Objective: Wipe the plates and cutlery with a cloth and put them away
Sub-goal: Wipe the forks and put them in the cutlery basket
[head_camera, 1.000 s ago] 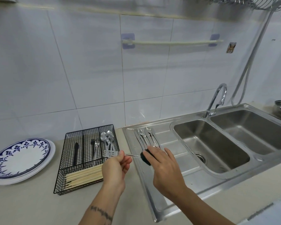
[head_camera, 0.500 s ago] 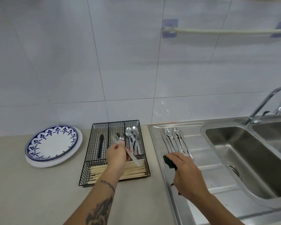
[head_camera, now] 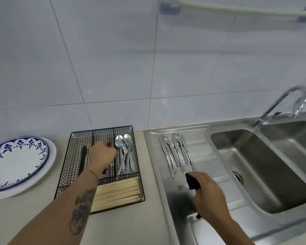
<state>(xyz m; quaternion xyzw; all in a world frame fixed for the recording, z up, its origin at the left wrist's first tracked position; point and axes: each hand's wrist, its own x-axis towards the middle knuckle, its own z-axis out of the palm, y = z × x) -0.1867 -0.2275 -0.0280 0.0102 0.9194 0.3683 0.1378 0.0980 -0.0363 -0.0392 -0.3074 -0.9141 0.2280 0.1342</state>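
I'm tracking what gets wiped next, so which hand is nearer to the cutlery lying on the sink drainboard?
Right. The right hand, gripping a dark cloth, is just in front of the cutlery on the drainboard. The left hand is over the wire cutlery basket beside the sink.

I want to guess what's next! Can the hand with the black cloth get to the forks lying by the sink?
Probably yes. The right hand, gripping the black cloth, hovers just short of the forks on the draining board, with nothing between them.

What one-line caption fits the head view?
Left hand lowers a fork into the black wire cutlery tray; right hand holds a dark cloth.
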